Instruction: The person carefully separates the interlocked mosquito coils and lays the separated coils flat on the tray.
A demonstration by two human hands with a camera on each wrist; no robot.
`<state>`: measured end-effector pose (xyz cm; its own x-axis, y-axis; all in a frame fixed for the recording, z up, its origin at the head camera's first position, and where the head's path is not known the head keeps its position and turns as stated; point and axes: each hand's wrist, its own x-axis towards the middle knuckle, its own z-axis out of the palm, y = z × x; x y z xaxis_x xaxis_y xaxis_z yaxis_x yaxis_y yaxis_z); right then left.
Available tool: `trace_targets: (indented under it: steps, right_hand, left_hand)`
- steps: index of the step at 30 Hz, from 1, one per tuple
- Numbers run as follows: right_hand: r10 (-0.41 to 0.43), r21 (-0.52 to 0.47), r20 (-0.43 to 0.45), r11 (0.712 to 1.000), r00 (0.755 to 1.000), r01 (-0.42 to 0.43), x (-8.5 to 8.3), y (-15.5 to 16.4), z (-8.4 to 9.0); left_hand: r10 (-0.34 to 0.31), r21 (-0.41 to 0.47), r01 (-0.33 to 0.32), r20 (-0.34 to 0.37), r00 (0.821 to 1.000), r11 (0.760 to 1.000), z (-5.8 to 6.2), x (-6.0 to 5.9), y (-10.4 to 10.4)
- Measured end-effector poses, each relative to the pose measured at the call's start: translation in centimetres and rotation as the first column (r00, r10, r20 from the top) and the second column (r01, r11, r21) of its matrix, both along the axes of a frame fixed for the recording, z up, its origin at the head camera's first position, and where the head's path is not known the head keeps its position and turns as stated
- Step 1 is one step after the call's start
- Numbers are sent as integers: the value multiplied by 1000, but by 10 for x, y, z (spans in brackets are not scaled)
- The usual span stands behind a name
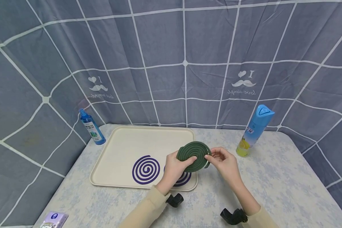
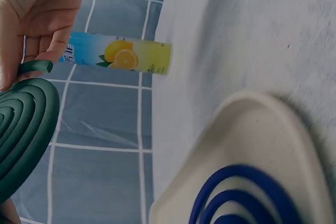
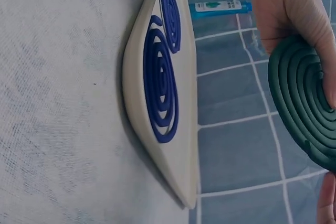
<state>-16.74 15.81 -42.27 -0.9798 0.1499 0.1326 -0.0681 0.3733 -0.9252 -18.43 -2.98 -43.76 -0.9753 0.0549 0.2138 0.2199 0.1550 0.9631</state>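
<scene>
Both hands are on the green coil (image 1: 194,156), centre of the head view, held in the air just above the near right corner of the tray (image 1: 118,148). Left hand (image 1: 174,167) grips its left side, thumb across the face, fingers curled behind. Right hand (image 1: 225,162) pinches the outer tail end at the right edge; the left wrist view shows that tail (image 2: 35,66) lifted slightly off the outer ring between the fingertips. It looks like a nested double coil, not yet separated, though I can't confirm that from these views.

On the tray: one purple coil (image 1: 146,169) lying flat lower centre, a second purple coil (image 1: 183,179) partly hidden under the left hand. The right wrist view shows both lying flat, side by side.

Risks, my read:
- The coil looks thin and brittle. Pulling at the tail alone would load one thin arm, which would likely snap near the pinch.
- Twisting the hands against each other would crack the inner rings.
- If the left grip slips, the coil drops on the tray rim or the purple coils below, chipping them.
- The yellow-and-blue spray can (image 1: 255,131) stands just right of the right hand; an outward elbow swing could tip it. The blue spray bottle (image 1: 91,127), upper left of the tray, is well clear.
</scene>
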Motion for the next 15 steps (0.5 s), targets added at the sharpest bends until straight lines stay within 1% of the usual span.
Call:
trace_targets:
  steps: [5, 7, 11, 15]
  right_hand:
    - [0, 8, -113, 1000, 994, 1, 7, -2, 4]
    - [1, -9, -141, 1000, 990, -2, 9, -3, 5]
    - [-2, -30, -191, 1000, 982, -4, 13, -5, 7]
    - [-3, -49, -223, 999, 975, -8, 15, -6, 7]
  left_hand:
    - [-33, -45, 28, -100, 994, 999, 10, 5, -3]
    - [-50, -57, 43, -121, 991, 997, 12, 7, -4]
    - [-82, -78, 73, -131, 988, 994, 15, 8, -7]
    - [-113, -61, 107, -101, 989, 992, 15, 8, -10]
